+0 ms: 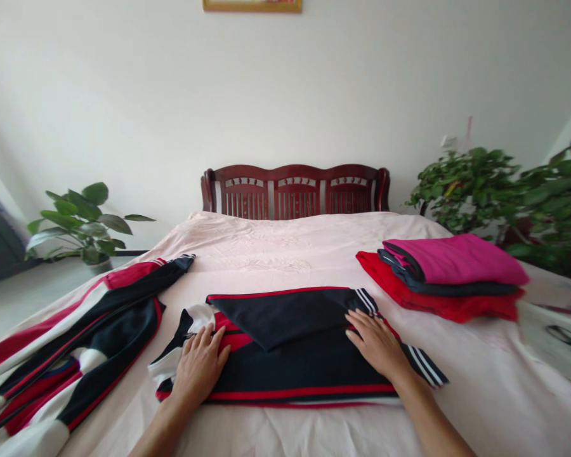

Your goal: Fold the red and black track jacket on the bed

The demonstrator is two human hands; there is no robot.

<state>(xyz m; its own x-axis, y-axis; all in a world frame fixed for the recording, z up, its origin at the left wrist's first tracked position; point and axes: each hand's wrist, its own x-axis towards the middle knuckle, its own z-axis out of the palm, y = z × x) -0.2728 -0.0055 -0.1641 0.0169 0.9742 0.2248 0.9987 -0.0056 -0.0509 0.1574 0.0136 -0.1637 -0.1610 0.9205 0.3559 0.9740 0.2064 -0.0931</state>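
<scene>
A dark navy track jacket [295, 362] with red piping, white parts and striped cuffs lies folded in front of me, its collar end to the left. My left hand [202, 362] rests flat near the white and red collar end, fingers spread. On the right, my right hand [375, 339] lies on the jacket beside a white-striped cuff, its fingers apart. One sleeve crosses the jacket's top side, and another striped cuff sticks out past my right wrist. Both palms press on the cloth without gripping it.
Another navy, red and white jacket [76, 343] is spread at the left. Folded clothes, magenta [461, 260] over dark and red, are stacked at right. Glasses [568, 339] lie near the right edge. The pink sheet [271, 254] reaches toward a wooden bench [295, 190]; plants stand on both sides.
</scene>
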